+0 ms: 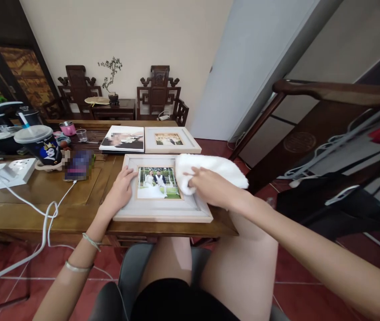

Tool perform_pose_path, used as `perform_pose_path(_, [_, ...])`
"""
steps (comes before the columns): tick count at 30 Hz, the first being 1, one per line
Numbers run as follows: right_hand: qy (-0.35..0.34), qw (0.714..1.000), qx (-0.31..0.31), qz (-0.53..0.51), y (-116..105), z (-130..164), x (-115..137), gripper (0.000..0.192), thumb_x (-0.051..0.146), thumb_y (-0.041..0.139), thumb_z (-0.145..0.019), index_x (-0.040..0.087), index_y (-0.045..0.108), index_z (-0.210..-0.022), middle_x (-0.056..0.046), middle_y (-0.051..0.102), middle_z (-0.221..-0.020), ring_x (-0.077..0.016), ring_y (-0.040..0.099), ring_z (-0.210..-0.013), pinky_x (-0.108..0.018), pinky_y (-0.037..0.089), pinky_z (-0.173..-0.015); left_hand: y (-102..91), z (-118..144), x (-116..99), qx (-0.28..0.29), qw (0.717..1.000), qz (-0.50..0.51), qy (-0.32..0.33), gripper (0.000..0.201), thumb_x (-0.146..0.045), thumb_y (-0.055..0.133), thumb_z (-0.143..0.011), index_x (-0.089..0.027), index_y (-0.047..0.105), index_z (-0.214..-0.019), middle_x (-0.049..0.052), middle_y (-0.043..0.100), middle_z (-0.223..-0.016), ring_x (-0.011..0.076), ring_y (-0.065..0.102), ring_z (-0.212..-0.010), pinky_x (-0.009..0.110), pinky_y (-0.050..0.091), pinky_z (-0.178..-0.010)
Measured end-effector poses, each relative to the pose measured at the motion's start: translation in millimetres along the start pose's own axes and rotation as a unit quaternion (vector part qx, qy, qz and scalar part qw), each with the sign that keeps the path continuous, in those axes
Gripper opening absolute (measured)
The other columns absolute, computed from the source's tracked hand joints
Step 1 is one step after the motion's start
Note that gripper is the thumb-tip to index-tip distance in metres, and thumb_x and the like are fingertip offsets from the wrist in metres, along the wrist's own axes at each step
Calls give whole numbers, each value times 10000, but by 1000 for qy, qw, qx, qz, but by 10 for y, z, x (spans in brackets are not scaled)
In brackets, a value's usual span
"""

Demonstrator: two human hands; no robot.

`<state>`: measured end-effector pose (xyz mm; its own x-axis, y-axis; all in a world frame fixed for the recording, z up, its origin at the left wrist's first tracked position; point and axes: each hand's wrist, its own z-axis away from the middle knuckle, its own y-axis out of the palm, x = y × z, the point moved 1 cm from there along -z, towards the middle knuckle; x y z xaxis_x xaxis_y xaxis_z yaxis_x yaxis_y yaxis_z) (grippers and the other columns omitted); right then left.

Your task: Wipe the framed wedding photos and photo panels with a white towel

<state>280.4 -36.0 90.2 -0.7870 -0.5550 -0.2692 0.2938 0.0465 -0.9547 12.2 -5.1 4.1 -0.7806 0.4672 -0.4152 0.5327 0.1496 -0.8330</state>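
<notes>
Dark wooden table [76, 209]. Near right edge: pale picture frame [163, 213] lying flat, slightly overhanging. Behind it a second frame [171, 140], with a photo album [123, 139] to its left. Left side: black lidded cup [42, 145], white power strip [9, 173] with cable [47, 214], pink pot [67, 128], clear glass [82, 134].

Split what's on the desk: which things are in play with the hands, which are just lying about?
In play:
- near picture frame, left hand resting on its left edge
- white cloth, under the right hand, pressed on the frame's right side

Lying about:
- second picture frame
- photo book
- lidded cup
- power strip
- white cable
- pink pot
</notes>
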Motion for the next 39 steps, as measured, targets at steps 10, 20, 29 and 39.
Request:
perform_pose_path(10, [-31, 993, 40, -105, -76, 275, 315, 344, -15, 433, -700, 160, 699, -833, -140, 675, -947, -267, 630, -915, -314, 446, -703, -7, -6, -15, 43, 999, -16, -14, 523, -69, 334, -832, -121, 495, -1327, 144, 413, -1461, 257, 277, -1411, 510, 274, -1131])
perform_pose_path(20, [21, 994, -110, -14, 206, -846, -39, 432, -6, 444, -755, 60, 642, -1132, -187, 416, -1437, -360, 395, -1266, -471, 314, -1023, 20, -43, 71, 10, 1000, 0, 17, 472, -123, 344, -856, -111, 547, -1282, 147, 485, -1401, 253, 357, -1370, 478, 301, -1131])
perform_pose_path(29, [-71, 996, -1, -55, -31, 12, 466, 297, 10, 461, -758, 109, 697, -909, -191, 647, -1072, -300, 599, -975, -372, 435, -821, 21, -53, 37, 7, 1000, -21, 18, 472, -127, 310, -871, -49, 549, -1270, 167, 504, -1381, 257, 368, -1362, 449, 298, -1141])
perform_pose_path(39, [-103, 978, -98, -150, 85, -202, 717, 407, 8, 475, -733, 113, 664, -1078, -176, 501, -1374, -334, 437, -1272, -438, 395, -997, 35, -50, 92, 3, 999, -16, 36, 478, -126, 334, -855, -110, 544, -1284, 141, 503, -1387, 251, 359, -1369, 485, 298, -1134])
